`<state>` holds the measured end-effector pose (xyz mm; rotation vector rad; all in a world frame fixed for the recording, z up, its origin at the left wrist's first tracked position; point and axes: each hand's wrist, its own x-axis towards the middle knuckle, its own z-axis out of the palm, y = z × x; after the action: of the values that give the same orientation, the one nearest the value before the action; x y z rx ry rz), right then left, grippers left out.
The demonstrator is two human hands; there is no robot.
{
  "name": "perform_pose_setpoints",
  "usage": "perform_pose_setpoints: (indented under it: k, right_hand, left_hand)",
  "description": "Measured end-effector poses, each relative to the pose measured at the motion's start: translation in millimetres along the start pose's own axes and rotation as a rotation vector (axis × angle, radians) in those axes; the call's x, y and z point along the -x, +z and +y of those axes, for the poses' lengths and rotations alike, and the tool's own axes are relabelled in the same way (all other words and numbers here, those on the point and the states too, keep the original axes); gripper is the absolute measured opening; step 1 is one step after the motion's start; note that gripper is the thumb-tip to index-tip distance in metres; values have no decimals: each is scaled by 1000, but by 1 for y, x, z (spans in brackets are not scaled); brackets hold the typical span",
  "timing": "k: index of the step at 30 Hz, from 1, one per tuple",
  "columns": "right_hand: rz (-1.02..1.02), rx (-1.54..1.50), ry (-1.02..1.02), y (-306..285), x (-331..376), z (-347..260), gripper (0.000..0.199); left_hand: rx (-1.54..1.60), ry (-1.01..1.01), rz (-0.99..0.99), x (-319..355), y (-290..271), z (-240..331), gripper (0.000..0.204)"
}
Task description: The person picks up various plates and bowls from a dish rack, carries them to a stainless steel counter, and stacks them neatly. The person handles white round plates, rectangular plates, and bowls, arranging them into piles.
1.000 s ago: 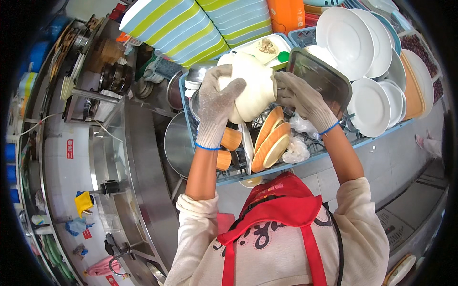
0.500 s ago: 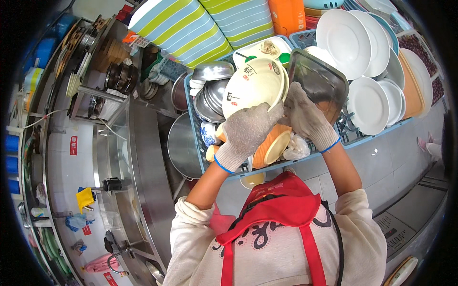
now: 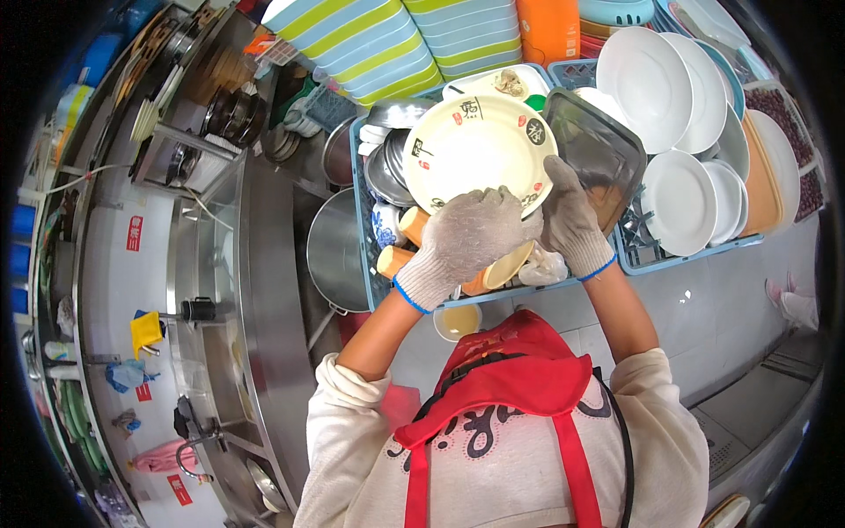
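Observation:
Both my hands wear grey knit gloves with blue cuffs. My left hand [image 3: 471,242] is closed on the near rim of a cream bowl [image 3: 480,145] with dark and red markings, tilted so its inside faces up. At its right rim, my right hand [image 3: 572,211] also grips, fingertips partly hidden. Beneath is a blue plastic crate [image 3: 361,231] holding steel bowls [image 3: 384,180], a blue-and-white dish [image 3: 385,224], orange cups [image 3: 393,261] and a crumpled clear bag [image 3: 543,267]. A see-through dark rectangular container [image 3: 598,141] leans right of the bowl.
White plates [image 3: 647,88] stand in another blue crate [image 3: 695,256] at right. Striped boxes [image 3: 352,44] and an orange box [image 3: 548,35] rise behind. A large steel pot [image 3: 336,255] and steel counter [image 3: 275,255] are at left; a pale bucket [image 3: 458,321] sits below the crate.
The cream bowl has turned and shifted right, so more of its inside faces up. My left hand has moved slightly right with it; my right hand has shifted slightly onto its right rim.

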<state>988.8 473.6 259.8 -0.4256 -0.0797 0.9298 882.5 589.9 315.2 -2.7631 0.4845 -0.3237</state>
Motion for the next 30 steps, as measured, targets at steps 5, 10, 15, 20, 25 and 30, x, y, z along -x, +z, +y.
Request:
perform_pose_setpoints:
  k: [5, 10, 15, 20, 25, 30]
  right_hand:
    - [6, -13, 47, -9, -3, 2, 41]
    - [93, -34, 119, -12, -1, 2, 30]
    - [79, -47, 162, -13, 0, 3, 22]
    - [5, -20, 186, 0, 3, 10, 19]
    - [-22, -12, 239, 19, 2, 36, 25]
    - [-104, -6, 340, 58, 10, 78, 43]
  left_hand:
    - [-4, -5, -175, -10, -13, 3, 32]
    - [37, -10, -117, -12, -17, 5, 17]
    - [21, 31, -81, -7, -28, 4, 22]
    - [80, -32, 8, 17, -36, 1, 39]
    - [20, -80, 104, 47, -48, -2, 37]
    - [-59, -147, 199, 104, -64, 3, 33]
